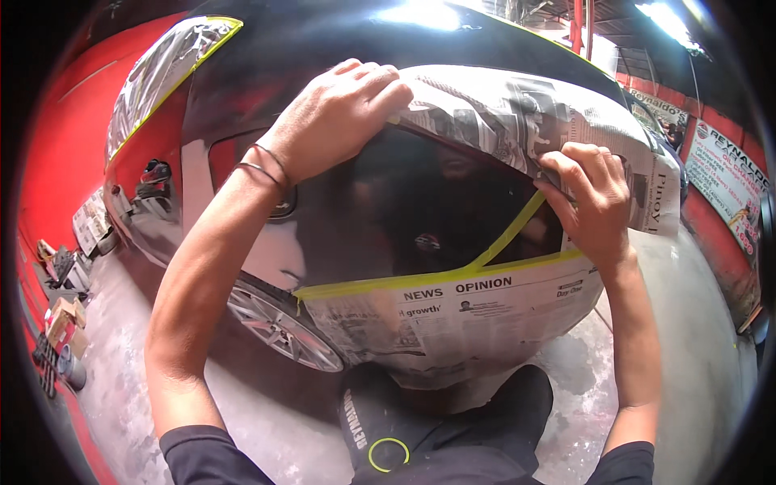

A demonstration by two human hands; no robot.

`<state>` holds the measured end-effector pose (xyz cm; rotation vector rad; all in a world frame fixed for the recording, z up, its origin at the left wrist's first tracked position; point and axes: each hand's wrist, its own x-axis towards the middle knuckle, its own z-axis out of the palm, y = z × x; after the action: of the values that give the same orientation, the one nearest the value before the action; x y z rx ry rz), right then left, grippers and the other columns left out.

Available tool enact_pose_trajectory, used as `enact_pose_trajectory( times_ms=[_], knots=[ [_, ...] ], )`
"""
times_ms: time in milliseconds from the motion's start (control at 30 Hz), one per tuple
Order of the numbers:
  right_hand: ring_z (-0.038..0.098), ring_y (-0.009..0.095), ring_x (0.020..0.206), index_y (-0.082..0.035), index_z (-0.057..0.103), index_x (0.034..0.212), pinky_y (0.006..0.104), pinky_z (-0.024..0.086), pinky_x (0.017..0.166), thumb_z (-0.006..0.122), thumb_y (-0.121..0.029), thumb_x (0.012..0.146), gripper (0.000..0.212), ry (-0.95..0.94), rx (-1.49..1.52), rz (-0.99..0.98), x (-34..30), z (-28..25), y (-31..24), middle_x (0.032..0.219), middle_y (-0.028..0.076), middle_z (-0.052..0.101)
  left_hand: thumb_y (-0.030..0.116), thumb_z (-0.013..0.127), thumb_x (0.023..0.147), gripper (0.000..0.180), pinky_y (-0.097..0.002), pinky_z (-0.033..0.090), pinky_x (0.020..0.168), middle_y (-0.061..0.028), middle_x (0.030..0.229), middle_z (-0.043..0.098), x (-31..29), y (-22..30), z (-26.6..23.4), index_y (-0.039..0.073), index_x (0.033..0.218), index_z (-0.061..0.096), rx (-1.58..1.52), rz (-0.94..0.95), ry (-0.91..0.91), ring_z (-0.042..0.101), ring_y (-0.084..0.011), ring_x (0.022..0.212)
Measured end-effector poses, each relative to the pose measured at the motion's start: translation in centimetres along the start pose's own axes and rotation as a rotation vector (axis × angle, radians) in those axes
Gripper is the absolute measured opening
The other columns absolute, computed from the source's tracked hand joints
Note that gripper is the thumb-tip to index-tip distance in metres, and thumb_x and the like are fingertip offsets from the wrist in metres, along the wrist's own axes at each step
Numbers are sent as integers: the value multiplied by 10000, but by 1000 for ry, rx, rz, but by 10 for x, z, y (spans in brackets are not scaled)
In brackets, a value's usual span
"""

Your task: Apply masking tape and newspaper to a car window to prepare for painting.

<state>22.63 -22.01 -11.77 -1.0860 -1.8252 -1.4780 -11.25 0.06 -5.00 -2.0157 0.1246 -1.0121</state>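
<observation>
A newspaper sheet (517, 105) lies along the top of a dark car window (428, 194), its right part hanging down. My left hand (347, 113) is closed at the sheet's left end, fingers curled over the roof edge. Lower and to the right, my right hand (594, 186) pinches the sheet's lower edge between thumb and fingers. Yellow-green masking tape (388, 285) runs along the window's bottom edge, with another strip slanting up toward my right hand. Below it, a second newspaper (485, 319) covers the door. My left fingertips are partly hidden.
A spoked wheel (283, 327) sits below left. Taped clear plastic (166, 69) covers the car's rear glass. Boxes (65, 323) and a grey can (71, 372) stand by the red wall. A yellow-green ring (389, 440) rests at my lap. A sign (731, 182) hangs at right.
</observation>
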Motion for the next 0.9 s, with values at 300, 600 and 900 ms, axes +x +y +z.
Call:
enact_pose_trajectory(
  times_ms=[300, 600, 900],
  knots=[
    [654, 238, 963, -137, 883, 1314, 402, 547, 868, 855, 29, 841, 502, 53, -66, -123, -35, 23, 13, 1203, 41, 685, 175, 833, 881, 194, -474, 537, 1099, -4, 1149, 721, -23, 18, 34, 158, 1061, 762, 155, -20, 209, 712, -218, 1124],
    [636, 204, 1208, -270, 807, 1486, 399, 524, 1022, 873, -127, 938, 570, -77, 50, -53, -49, 11, 15, 1359, 22, 684, 393, 801, 1022, 605, -663, 271, 1413, -60, 1758, 567, 40, 56, 35, 295, 1612, 705, -142, 15, 12, 525, -332, 1626],
    [386, 308, 1737, -282, 632, 1701, 660, 191, 1446, 576, -710, 1089, 749, -201, -164, -41, -38, 29, 13, 1807, -4, 523, 745, 541, 1052, 762, -797, 97, 1414, 56, 1892, 417, 40, 59, 58, 393, 1727, 585, -12, 69, -233, 276, -336, 1788]
  ],
)
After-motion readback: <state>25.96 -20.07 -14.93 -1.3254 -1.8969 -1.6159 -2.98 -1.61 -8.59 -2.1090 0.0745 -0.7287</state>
